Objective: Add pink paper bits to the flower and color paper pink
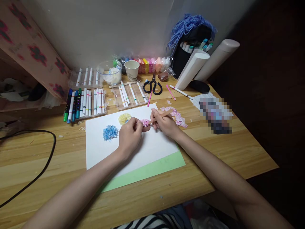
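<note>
White paper (102,160) lies over a green sheet (143,175) on the table. A blue cluster of crumpled paper (110,132) and a yellow cluster (124,118) sit on it. My left hand (130,135) has its fingers curled and pinched at a small pink tuft of crumpled paper (145,122), with a fingertip beneath it. In my right hand (164,122) is a thin wooden stick (168,112), held like a pen, its lower end close to the tuft. Loose pink crumpled paper (179,119) lies just beyond my right hand.
Marker cases (130,97) line the back left. Behind them stand a clear bowl (111,74) and a paper cup (132,70). Black scissors (152,86), a loose marker (181,92) and white bottles (193,70) are farther right. A black cable (51,152) curves at left.
</note>
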A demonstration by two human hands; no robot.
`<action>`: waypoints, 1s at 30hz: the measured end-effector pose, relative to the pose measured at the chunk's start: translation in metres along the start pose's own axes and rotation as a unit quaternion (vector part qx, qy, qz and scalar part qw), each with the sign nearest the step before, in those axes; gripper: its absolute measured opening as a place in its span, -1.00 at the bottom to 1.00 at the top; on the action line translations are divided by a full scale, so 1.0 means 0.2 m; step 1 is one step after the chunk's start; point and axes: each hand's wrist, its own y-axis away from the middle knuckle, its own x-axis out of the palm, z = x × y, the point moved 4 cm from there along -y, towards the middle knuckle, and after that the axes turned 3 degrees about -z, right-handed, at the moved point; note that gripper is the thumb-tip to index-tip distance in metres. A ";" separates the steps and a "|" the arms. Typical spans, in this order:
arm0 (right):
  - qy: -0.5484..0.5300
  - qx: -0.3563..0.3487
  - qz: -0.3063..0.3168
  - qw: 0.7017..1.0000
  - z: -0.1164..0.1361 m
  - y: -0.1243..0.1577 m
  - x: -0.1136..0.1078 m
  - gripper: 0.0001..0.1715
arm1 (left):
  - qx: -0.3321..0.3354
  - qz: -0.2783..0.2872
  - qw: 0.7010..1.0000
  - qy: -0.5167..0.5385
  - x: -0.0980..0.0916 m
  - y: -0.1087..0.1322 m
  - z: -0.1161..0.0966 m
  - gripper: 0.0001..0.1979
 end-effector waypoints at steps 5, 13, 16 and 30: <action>0.094 -0.002 0.013 0.995 0.10 -0.11 0.04 -0.33 | 0.008 -0.007 1.000 -0.017 0.00 0.00 0.01 -0.75; 0.099 -0.021 0.003 0.995 0.13 -0.08 0.02 -0.35 | 0.015 -0.007 1.000 -0.016 -0.01 0.00 0.00 -0.72; 0.026 -0.020 -0.026 0.999 0.09 -0.03 -0.11 -0.44 | 0.013 -0.003 1.000 -0.016 -0.01 0.01 0.00 -0.71; 0.301 -0.075 -0.116 0.944 -0.09 0.04 -0.54 -0.88 | 0.005 0.011 1.000 0.007 -0.02 0.00 -0.02 -0.72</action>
